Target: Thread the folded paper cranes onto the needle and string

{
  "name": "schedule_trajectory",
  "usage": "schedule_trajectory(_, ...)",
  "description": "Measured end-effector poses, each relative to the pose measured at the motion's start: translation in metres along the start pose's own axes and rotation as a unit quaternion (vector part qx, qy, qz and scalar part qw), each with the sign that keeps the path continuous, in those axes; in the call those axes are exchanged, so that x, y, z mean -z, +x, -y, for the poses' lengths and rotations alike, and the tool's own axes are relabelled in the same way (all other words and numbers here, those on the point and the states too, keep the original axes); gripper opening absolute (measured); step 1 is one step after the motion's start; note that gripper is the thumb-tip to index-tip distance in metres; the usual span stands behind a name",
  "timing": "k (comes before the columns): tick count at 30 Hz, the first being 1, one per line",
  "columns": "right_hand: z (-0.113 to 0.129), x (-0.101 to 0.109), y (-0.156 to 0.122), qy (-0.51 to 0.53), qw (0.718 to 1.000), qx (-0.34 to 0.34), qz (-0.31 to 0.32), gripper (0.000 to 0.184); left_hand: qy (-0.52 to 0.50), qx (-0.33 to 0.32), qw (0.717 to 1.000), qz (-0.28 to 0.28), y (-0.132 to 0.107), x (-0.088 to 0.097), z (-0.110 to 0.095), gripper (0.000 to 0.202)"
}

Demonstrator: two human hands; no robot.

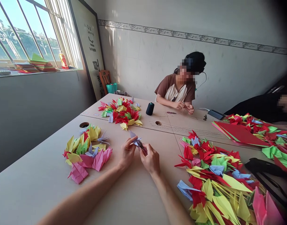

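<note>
Between the fingers of my left hand (129, 150) is a pale purple folded paper crane (135, 140), held above the table. My right hand (150, 157) is closed round a small dark red tool (143, 149), its tip against the underside of the crane; its exact kind is mostly hidden by my fingers. Left of my hands lies a pile of yellow, green, pink and purple paper cranes (82, 153). A larger heap of red, yellow, green and blue cranes (218, 178) covers the table to my right.
Across the table (110, 200) a person (178, 84) works with thin thread. Another crane pile (121, 112), a black thread spool (150, 108), a pen-like object (171, 112), a phone (216, 114) and red paper sheets (239, 132) lie around. Cable holes (84, 124) open in the tabletop.
</note>
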State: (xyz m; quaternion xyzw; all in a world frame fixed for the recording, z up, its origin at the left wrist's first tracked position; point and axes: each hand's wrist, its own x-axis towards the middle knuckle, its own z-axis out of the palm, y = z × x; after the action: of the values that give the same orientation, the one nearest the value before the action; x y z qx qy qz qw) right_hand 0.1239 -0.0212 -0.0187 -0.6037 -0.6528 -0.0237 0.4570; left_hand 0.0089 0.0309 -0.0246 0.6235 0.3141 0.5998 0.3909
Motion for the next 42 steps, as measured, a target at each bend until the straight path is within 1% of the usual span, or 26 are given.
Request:
schedule_trajectory(6,-0.0007,-0.0008,0.0002,-0.012,1.000,-0.002,0.012,0.012,0.042,-0.022,0.999,0.025,-0.0017,-0.0008,-0.0018,0.036)
schedule_trajectory(13,-0.0013,0.0004,0.0008,-0.015,1.000,-0.006,0.022,0.011,0.082,-0.048,0.995,0.034,-0.0041,-0.0021,-0.0047,0.036)
schedule_trajectory(26,-0.0025,-0.0008,0.0003,-0.012,0.999,-0.020,0.034,0.009,0.083,-0.052,0.994,0.043,-0.0047,-0.0025,-0.0067,0.033)
schedule_trajectory(42,-0.0031,-0.0033,0.0000,0.005,0.999,-0.026,0.020,0.007,0.073,-0.053,0.995,0.044,-0.0051,-0.0028,-0.0072,0.032)
